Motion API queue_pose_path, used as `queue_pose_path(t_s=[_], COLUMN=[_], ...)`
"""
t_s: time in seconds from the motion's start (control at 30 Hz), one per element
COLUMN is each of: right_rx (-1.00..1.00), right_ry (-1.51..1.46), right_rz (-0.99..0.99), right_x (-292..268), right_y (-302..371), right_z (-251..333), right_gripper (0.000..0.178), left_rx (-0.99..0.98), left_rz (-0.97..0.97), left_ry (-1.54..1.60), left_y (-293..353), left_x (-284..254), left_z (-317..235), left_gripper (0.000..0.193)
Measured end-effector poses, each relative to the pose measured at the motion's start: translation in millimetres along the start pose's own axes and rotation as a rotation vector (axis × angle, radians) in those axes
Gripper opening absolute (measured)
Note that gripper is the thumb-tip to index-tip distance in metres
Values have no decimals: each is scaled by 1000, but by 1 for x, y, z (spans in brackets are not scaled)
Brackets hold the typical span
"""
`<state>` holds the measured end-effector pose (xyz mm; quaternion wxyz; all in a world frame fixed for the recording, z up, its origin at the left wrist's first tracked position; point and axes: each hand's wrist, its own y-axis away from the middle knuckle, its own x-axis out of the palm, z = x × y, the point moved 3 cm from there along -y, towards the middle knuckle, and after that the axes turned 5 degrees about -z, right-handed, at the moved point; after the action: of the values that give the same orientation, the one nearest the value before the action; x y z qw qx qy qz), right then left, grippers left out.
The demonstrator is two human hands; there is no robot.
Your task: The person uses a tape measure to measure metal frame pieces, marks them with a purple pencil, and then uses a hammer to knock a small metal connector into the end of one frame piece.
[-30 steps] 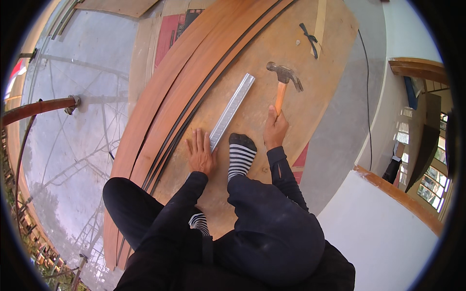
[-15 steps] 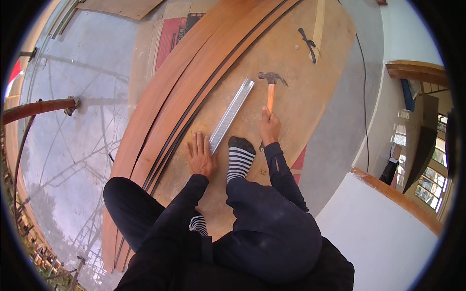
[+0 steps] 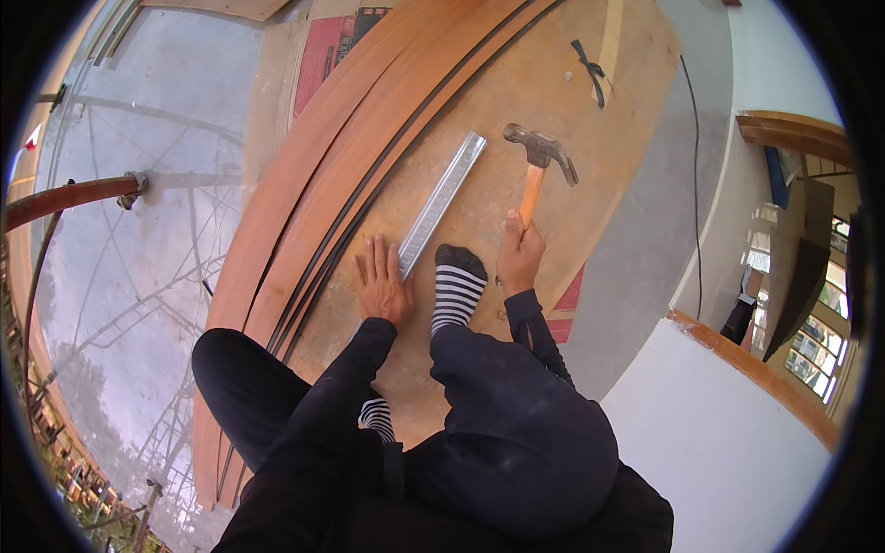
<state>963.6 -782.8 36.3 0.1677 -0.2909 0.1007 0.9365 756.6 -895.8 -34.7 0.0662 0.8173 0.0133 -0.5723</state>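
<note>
- head view: the left hand [image 3: 383, 293] lies flat, palm down, with its fingers stretched out and slightly spread, closed around nothing.
- the metal strip [image 3: 442, 201], silvery and straight, runs out from under that hand, slanting away to the upper right; its near part passes beneath the hand, its far part lies bare.
- the right hand [image 3: 521, 256] is wrapped around the wooden handle of a claw hammer [image 3: 535, 155], the thumb laid along the handle.
- the hammer's head sits beyond the right hand, near the strip's far end but apart from it, the claw pointing right (whether the head hovers or rests on the board, i cannot tell).
- between the two hands stands a foot in a striped sock [image 3: 458, 290], just right of the strip.
- under all of this spreads a brown board [image 3: 590, 184], with grey floor [image 3: 636, 221] to its right.
- left of the left hand, long reddish-brown planks [image 3: 346, 152] curve upward through the fisheye, thin black strips [image 3: 324, 263] running along their right side.
- farther up the board, well beyond the hammer, lie a knotted black tie [image 3: 590, 74] and a pale wooden strip [image 3: 609, 41].
</note>
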Motion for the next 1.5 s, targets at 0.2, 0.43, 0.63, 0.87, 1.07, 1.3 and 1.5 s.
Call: queue_pose_path(t_s=[0.2, 0.43, 0.63, 0.87, 1.07, 1.3, 1.5], right_rx=[40, -65, 23, 34, -7, 179, 243], right_ry=[101, 239, 51, 194, 78, 5, -84], right_rz=[12, 93, 25, -14, -77, -26, -38], right_x=[21, 25, 21, 24, 27, 13, -9], right_y=[-1, 3, -9, -35, -21, -22, 3], right_z=[-22, -45, 13, -22, -14, -46, -60], right_gripper=[47, 41, 40, 40, 46, 46, 47], left_rx=[5, 35, -18, 4, -22, -93, 232], left_rz=[-39, -3, -15, -23, -12, 70, 26], left_ry=[17, 8, 21, 25, 2, 93, 410], left_y=[3, -2, 4, -3, 6, 2, -8], left_x=[7, 1, 2, 5, 4, -5, -24], left_z=[5, -13, 4, -2, 3, -3, 8], left_gripper=[61, 61, 61, 60, 60, 56, 36])
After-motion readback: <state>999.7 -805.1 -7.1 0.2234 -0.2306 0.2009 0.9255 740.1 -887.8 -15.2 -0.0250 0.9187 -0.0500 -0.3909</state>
